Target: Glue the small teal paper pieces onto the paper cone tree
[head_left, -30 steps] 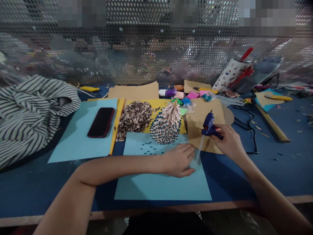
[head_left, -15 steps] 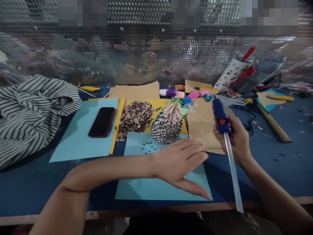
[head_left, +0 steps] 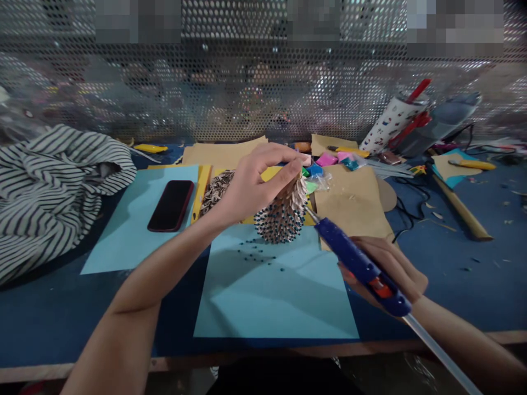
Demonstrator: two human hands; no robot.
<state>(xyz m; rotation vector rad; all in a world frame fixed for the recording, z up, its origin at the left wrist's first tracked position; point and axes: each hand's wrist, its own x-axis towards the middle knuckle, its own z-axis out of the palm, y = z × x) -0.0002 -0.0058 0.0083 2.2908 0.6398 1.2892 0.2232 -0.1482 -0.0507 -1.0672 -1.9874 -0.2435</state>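
Observation:
My left hand [head_left: 257, 181] is closed on the top of a cone-shaped seed craft [head_left: 282, 219] studded with small blue beads, which stands at the far edge of a light blue paper sheet [head_left: 275, 291]. My right hand [head_left: 387, 269] grips a blue glue gun [head_left: 356, 263], its nozzle pointing at the right side of the cone and a clear glue stick trailing out behind towards me. Several loose blue beads [head_left: 255, 253] lie on the sheet just in front of the cone.
A pile of sunflower seeds [head_left: 216, 189] and a dark phone [head_left: 171, 204] on another blue sheet lie to the left. Striped cloth [head_left: 53, 181] fills the far left. Brown paper [head_left: 349, 200], coloured clay pieces [head_left: 329, 159], a patterned cup [head_left: 391, 123] and cables lie to the right; perforated metal screen behind.
My left hand rose from the blue sheet and took hold of the cone's top. My right hand turned the glue gun over and brought its nozzle to the cone's right side.

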